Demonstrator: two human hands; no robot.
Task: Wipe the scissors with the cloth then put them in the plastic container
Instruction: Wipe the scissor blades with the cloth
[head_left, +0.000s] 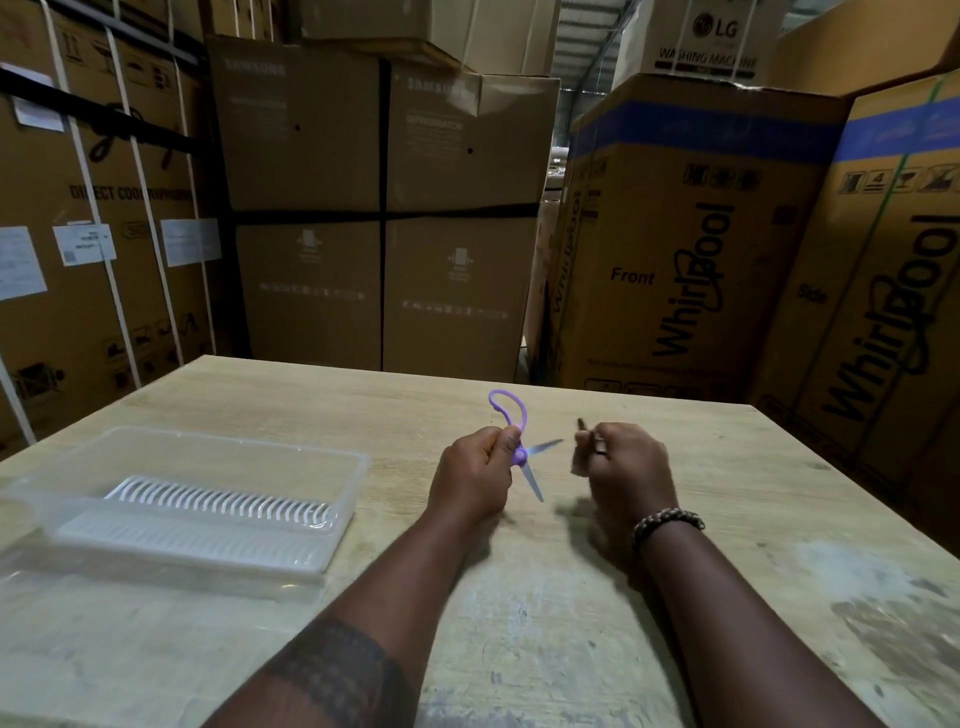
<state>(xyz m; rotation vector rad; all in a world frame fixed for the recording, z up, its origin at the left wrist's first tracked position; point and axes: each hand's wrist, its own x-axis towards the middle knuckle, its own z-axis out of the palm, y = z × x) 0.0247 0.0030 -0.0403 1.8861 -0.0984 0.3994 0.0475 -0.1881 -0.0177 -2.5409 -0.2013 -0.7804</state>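
The left forearm (363, 639), with a dark tattooed band, lies nearest; the right wrist wears one beaded bracelet (667, 522). Just right of the one clear plastic container (67, 512), which holds a white ribbed insert, the left hand (475, 470) grips the one pair of scissors (521, 455) off the table (571, 649). Its purple loop points up and its two thin blades are spread. Farther right of the container, the right hand (631, 462) is curled round one small brownish cloth (577, 464), mostly hidden.

Dark banded tattoo (332, 670) round the left forearm (415, 582), black-and-pale beaded bracelet (667, 522) behind the right hand (626, 467).
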